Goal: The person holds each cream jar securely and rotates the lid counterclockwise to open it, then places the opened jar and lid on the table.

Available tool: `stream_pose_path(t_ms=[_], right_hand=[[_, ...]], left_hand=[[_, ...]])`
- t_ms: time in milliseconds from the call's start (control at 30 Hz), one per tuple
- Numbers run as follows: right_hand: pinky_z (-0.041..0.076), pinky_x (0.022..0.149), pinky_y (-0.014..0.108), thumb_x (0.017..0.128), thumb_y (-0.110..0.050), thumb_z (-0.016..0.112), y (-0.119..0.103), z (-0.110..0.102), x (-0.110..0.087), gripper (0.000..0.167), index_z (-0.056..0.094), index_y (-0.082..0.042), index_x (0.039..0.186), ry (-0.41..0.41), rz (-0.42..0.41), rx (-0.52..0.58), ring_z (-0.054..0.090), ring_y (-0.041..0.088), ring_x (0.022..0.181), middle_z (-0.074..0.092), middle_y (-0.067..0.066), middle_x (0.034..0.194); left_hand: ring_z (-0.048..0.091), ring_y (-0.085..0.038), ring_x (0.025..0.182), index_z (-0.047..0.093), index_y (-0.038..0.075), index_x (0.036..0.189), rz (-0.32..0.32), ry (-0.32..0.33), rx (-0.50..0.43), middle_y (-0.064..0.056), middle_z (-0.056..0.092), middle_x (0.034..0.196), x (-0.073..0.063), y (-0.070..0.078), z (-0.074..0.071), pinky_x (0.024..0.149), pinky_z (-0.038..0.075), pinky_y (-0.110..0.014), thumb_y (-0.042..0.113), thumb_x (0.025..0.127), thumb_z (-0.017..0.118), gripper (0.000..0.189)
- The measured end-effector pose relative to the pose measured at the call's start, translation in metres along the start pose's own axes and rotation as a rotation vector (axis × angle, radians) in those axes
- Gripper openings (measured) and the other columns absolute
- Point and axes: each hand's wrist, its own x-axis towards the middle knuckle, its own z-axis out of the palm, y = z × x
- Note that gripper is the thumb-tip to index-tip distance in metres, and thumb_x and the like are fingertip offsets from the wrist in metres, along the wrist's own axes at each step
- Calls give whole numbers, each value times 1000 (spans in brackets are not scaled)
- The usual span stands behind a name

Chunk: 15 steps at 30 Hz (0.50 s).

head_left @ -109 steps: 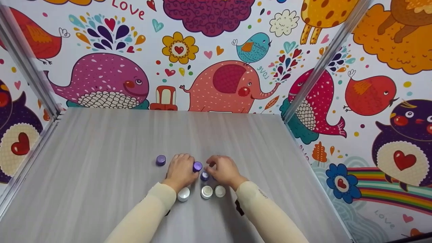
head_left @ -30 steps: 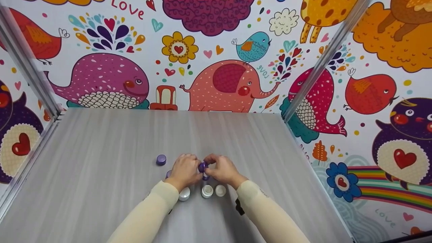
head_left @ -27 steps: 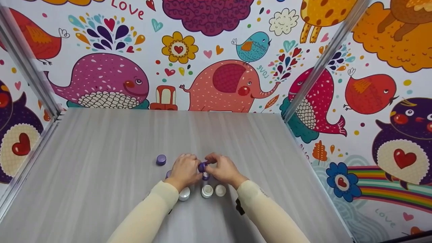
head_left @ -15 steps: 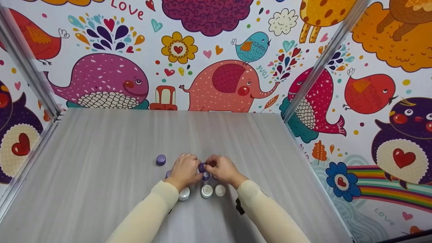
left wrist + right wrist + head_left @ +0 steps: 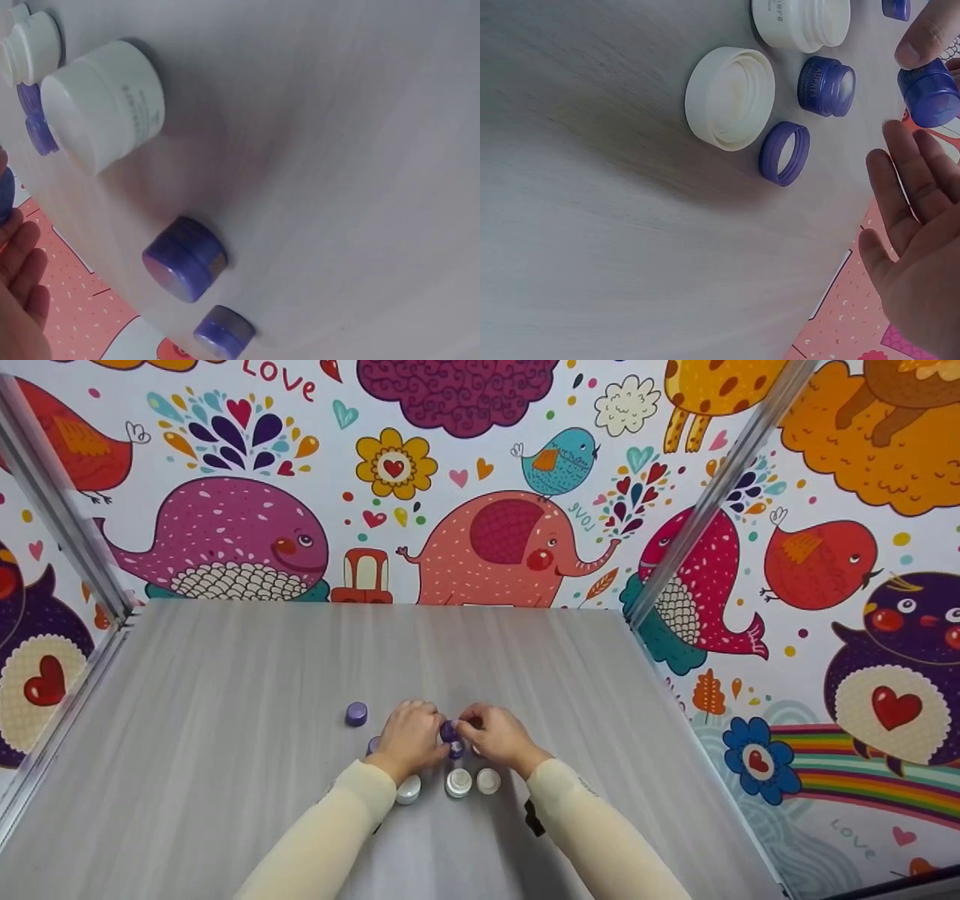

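Between both hands is a small purple jar [image 5: 930, 94], raised just off the table. My left hand [image 5: 409, 739] grips it between thumb and fingers. My right hand [image 5: 499, 735] meets it from the right, thumb and forefinger pinching its end in the head view. The other right fingers [image 5: 891, 191] stretch out beside it. Below the hands stands an open purple jar [image 5: 826, 87] with a loose purple lid [image 5: 784, 154], inside up, beside it. Two more purple jars, a larger one [image 5: 184, 259] and a smaller one [image 5: 224, 331], sit left of my left hand.
Nearer the body, a closed white jar [image 5: 105, 105] stands by the left wrist. An open white jar [image 5: 458, 783] is to its right, then a loose white lid [image 5: 730, 99]. The grey table [image 5: 247, 682] meets patterned walls [image 5: 450, 457] at the back and sides.
At 3.6 s ago only the left hand held the purple jar, the right hand apart from it. The right fingers have since closed on it and shifted slightly around it.
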Motion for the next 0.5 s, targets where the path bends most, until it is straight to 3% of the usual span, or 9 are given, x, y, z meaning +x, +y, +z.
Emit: stream_pose_path(t_ms=[267,367,500], right_hand=[[52,62,26,85,-17,67,0,2,2,21,69,-8,104,-51,-25,93,63,9,73,69,-3,90],[53,66,28,87,-18,66,0,2,2,25,68,-6,109,-45,-44,97,65,11,76,71,0,94],[51,74,31,95,-32,63,1,3,2,26,70,-9,106,-28,-40,34,63,11,78,70,-3,91]], left_hand=[[60,-25,79,74,7,83,-5,-1,-13,-3,65,82,-2,0,-1,76,46,-40,33,71,80,29],[60,-24,80,74,7,84,-7,-4,-15,-2,65,83,-3,-1,-1,77,46,-39,33,72,79,29],[60,-25,81,74,7,86,-5,-4,-19,-2,65,83,-3,-1,-1,78,45,-40,34,71,79,31]])
